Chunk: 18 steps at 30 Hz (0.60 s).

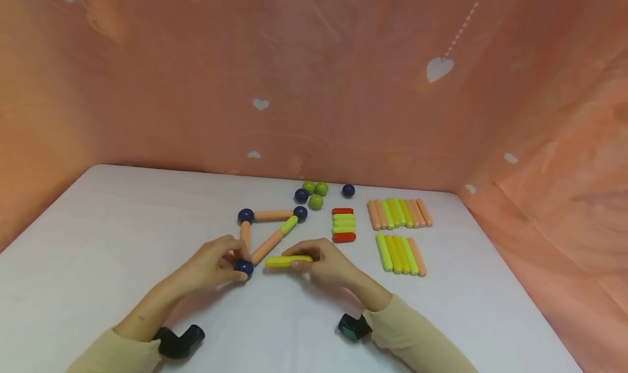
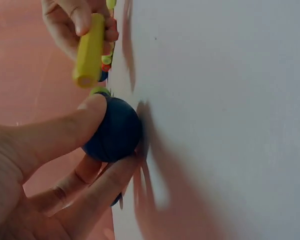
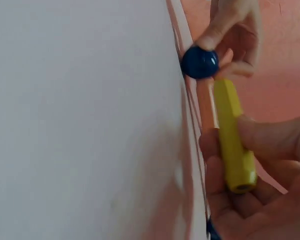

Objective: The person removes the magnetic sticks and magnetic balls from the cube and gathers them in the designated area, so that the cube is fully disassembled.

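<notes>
My left hand pinches a dark blue ball at the near corner of a frame of sticks and balls lying on the table. In the left wrist view thumb and fingers grip that ball from both sides. A yellow stick is held between thumb and fingers of my right hand, its free end pointing at the ball with a small gap between. Orange sticks and an orange stick with a lime piece join the frame's blue balls. Fingers partly hide the left-side stick.
Green balls and loose blue balls lie at the back. Short red and lime sticks sit right of the frame. Two rows of longer sticks lie farther right. A fabric backdrop rises behind the table.
</notes>
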Available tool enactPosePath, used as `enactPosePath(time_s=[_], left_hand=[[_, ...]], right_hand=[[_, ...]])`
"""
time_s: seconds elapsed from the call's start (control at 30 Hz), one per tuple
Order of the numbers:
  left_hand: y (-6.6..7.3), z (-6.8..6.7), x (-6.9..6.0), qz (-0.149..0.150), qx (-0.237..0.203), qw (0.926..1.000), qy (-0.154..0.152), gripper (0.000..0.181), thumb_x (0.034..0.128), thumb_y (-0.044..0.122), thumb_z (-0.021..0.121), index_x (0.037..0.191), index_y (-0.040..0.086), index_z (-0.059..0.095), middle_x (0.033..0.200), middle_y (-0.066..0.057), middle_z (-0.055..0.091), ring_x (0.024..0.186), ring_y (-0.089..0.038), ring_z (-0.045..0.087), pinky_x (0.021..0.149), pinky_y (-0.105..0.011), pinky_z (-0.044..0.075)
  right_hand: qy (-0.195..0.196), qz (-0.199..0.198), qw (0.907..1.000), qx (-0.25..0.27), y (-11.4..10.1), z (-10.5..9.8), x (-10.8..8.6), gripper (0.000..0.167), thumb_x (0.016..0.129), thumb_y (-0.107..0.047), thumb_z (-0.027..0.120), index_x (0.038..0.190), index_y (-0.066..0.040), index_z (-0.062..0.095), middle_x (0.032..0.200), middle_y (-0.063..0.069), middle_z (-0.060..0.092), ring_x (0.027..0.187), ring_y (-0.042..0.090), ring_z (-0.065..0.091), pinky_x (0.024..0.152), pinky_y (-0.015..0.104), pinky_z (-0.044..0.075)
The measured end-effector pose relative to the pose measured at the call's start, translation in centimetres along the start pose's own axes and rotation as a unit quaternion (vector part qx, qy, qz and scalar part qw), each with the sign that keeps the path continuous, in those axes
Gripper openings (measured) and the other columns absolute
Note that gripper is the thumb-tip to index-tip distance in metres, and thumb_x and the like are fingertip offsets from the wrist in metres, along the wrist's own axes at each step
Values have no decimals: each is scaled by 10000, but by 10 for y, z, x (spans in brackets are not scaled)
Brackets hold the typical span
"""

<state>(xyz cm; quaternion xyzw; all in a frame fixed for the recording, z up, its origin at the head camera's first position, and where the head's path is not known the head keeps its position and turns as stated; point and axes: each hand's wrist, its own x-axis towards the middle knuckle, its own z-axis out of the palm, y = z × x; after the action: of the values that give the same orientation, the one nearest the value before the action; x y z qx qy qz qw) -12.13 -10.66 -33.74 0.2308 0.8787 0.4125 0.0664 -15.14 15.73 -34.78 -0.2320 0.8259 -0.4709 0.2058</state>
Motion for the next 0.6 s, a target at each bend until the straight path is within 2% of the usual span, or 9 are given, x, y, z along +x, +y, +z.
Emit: enactPosePath(time_s=[0.17, 0.33, 0.47, 0.53, 0.6], left_hand=[[-3, 1, -1, -77, -89, 9999, 4, 205, 761, 69, 788, 885, 109, 631, 933, -45, 588, 906, -222, 620, 754, -334, 546], [-6, 2, -5, -124, -314, 9993, -161, 216, 738, 111, 811, 880, 115, 647, 922, -26, 596, 883, -175, 611, 759, -318, 536], [-6, 2, -6, -133, -261, 9993, -220, 233, 719, 128, 825, 876, 120, 652, 896, -10, 600, 845, -142, 598, 737, -297, 506], [-5, 1, -6, -193, -167, 9994, -234, 242, 715, 142, 829, 887, 129, 659, 890, -1, 599, 844, -138, 584, 737, -295, 486], [-4, -1, -7, -284, -100, 9991, -287, 239, 724, 157, 826, 904, 135, 670, 892, 3, 597, 848, -142, 572, 727, -289, 479]], right_hand=[[343, 7, 9994, 46, 6, -18, -14, 321, 934, -108, 594, 1253, -111, 623, 1255, 62, 617, 1121, 215, 553, 998, 382, 439], [708, 113, 9974, -63, 20, -37, -31, 342, 932, -94, 583, 1272, -73, 607, 1236, 125, 591, 1071, 236, 505, 903, 353, 426], [1054, 269, 9940, 84, 31, -53, -47, 364, 944, -71, 552, 1304, -22, 561, 1323, 175, 542, 1163, 281, 473, 999, 424, 420], [1290, 401, 9908, 92, 35, -61, -56, 371, 950, -78, 549, 1316, -14, 544, 1338, 178, 533, 1185, 283, 475, 1017, 412, 409], [1487, 580, 9871, 157, 38, -69, -65, 380, 958, -78, 540, 1328, 6, 520, 1324, 196, 532, 1164, 288, 485, 978, 362, 433]])
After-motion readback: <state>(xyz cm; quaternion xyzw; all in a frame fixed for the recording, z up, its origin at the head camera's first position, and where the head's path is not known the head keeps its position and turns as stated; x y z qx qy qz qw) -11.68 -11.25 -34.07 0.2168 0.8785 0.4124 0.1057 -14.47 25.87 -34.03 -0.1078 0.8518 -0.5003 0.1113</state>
